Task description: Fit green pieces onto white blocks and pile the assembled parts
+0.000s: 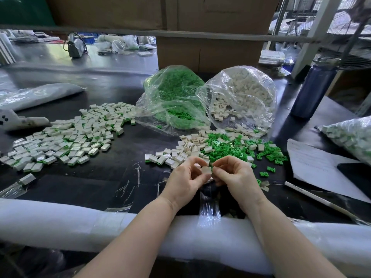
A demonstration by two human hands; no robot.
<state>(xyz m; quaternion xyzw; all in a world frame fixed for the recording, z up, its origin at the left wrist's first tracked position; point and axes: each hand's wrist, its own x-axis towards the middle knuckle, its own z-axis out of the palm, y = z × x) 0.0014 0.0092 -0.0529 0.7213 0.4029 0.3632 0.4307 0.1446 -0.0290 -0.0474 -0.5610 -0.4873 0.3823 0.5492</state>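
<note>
Both hands meet over the black table's near middle around one small white block (pixel 206 170). My left hand (pixel 185 178) pinches its left side and my right hand (pixel 233 175) pinches its right side. Whether a green piece sits in the block is hidden by my fingers. Just behind the hands lies a mixed heap of loose green pieces (pixel 230 149) and bare white blocks (pixel 192 143). A wide pile of assembled white-and-green parts (pixel 66 137) spreads across the left of the table.
Two open clear bags lie at the back, one of green pieces (pixel 174 97), one of white blocks (pixel 245 93). A dark blue bottle (pixel 313 91), a bag of assembled parts (pixel 353 137), paper sheets (pixel 315 167) and a pen (pixel 319 199) are on the right. White foam padding (pixel 80 223) covers the near edge.
</note>
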